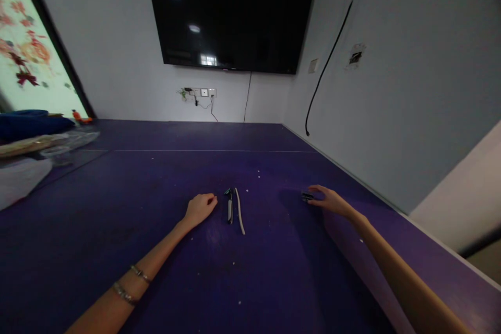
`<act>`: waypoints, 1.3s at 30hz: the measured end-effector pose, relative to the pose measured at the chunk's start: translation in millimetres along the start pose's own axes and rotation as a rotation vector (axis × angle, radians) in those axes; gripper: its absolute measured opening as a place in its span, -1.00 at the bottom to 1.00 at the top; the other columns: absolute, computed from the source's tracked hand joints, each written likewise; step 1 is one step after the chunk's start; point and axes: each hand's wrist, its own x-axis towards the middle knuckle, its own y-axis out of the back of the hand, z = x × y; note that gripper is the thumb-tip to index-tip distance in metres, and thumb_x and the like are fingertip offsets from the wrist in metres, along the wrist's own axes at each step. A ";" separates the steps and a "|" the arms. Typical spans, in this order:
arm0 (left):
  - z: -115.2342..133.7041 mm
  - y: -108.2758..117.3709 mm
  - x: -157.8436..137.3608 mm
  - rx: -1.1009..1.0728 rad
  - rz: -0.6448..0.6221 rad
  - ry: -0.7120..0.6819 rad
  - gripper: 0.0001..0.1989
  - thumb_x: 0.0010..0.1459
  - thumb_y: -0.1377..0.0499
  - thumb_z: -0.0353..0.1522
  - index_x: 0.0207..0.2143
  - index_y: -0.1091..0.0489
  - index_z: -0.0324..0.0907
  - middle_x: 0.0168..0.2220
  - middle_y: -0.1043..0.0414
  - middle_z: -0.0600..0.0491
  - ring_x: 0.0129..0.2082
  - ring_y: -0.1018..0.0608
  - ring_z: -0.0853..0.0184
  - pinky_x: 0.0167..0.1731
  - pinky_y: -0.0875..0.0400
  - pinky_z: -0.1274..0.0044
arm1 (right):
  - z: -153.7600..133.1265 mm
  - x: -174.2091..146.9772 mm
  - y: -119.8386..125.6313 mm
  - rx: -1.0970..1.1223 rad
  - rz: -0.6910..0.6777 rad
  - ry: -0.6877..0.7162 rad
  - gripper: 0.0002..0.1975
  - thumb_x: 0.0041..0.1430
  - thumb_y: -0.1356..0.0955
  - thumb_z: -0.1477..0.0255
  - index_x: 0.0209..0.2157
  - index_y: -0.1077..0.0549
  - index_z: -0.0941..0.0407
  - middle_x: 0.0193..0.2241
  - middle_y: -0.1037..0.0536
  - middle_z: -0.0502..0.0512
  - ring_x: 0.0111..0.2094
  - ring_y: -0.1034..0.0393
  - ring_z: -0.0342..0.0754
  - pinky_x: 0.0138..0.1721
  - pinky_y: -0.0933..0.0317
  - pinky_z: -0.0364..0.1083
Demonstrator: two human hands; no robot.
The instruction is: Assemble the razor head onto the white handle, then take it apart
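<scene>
The smooth, flat purple desk [176, 292] spreads under my left hand [201, 209], curled into a loose fist, and my right hand [327, 201], closed in a pinch. Between them lie a pale, slightly bowed strip [240, 214] and, just beside it, a slim, straight razor-like tool [229, 211]; smallest is the dark chunk [307, 197] (material too small to tell) in my right hand's grip.

A deep purple surface [176, 282], crossed near its far side by a thin pale seam [195, 151], carries a razor-like tool [229, 212] with its dark head pointing away. Just to its right lies a slim pale strip [239, 212], slightly curved. White specks [239, 302] are scattered around. At the far left sit a blue bundle [31, 126], clear plastic [80, 139], a whitish sheet [23, 180] and a small orange object [81, 118].
</scene>
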 end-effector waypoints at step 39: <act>7.2 1.7 -5.3 0.043 -0.044 -0.013 -0.68 0.20 0.08 -0.26 -0.40 -0.43 -0.13 -0.38 -0.50 0.02 -0.34 -0.52 0.28 -0.37 -0.25 0.53 | -155.0 48.6 -114.2 0.147 -0.104 0.277 -0.46 -0.05 -0.42 0.24 0.01 -0.33 0.03 -0.04 -0.43 0.14 0.01 -0.27 0.08 0.03 -0.12 0.11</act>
